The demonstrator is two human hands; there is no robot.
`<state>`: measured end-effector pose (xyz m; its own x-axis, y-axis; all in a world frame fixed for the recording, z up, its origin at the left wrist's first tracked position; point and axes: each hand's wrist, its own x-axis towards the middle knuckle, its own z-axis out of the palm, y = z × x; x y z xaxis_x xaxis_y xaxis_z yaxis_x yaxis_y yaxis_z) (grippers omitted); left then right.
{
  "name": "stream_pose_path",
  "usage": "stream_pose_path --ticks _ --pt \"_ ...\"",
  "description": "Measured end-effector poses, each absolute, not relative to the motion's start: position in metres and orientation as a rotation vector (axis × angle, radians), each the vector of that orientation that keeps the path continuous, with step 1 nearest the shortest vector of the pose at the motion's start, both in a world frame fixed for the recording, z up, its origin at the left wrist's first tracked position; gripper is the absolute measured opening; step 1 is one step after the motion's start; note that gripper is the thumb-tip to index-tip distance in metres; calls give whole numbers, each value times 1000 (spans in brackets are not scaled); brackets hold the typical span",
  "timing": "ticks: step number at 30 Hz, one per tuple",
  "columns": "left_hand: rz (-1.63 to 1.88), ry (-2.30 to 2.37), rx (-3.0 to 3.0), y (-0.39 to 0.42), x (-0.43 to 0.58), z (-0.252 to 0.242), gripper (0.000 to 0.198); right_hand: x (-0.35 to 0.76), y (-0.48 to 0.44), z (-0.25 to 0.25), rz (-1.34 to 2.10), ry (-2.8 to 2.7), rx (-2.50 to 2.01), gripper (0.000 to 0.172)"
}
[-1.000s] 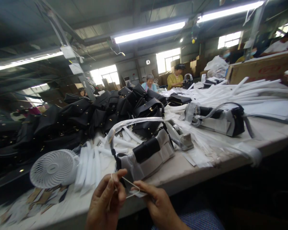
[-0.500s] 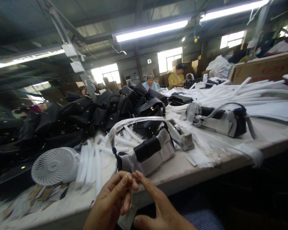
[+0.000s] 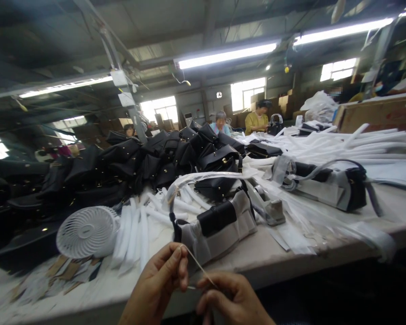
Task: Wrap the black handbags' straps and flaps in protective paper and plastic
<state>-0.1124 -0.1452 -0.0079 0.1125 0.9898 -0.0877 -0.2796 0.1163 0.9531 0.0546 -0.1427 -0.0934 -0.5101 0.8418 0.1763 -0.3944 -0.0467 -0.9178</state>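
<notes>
My left hand [image 3: 164, 277] pinches a thin pale string [image 3: 198, 264] between thumb and forefinger. The string runs down to my right hand [image 3: 228, 295], whose fingers are closed on its other end, a little blurred. Both hands are in front of the table's edge. Just beyond them a black handbag [image 3: 216, 219], partly wrapped in white sheet, lies on the table [image 3: 257, 248]. Its wrapped strap arches up to the left and back.
A white fan [image 3: 88, 232] stands at the left, with paper scraps before it. Behind is a large heap of black bags [image 3: 149, 158]. White foam tubes [image 3: 368, 142] and another wrapped bag [image 3: 328, 185] are on the right. Two people [image 3: 257, 122] sit beyond.
My right hand has moved from spread fingers to closed ones, and the string now stretches between both hands. The whole view has shifted, with the scene lying further right.
</notes>
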Motion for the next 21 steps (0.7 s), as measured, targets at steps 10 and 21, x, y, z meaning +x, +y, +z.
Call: stream_pose_path --ticks 10,21 --pt "1384 1221 1124 -94 -169 -4 30 78 -90 -13 1512 -1367 -784 41" --pt "917 878 1568 -20 -168 36 35 25 -10 26 1293 -1834 -902 44"
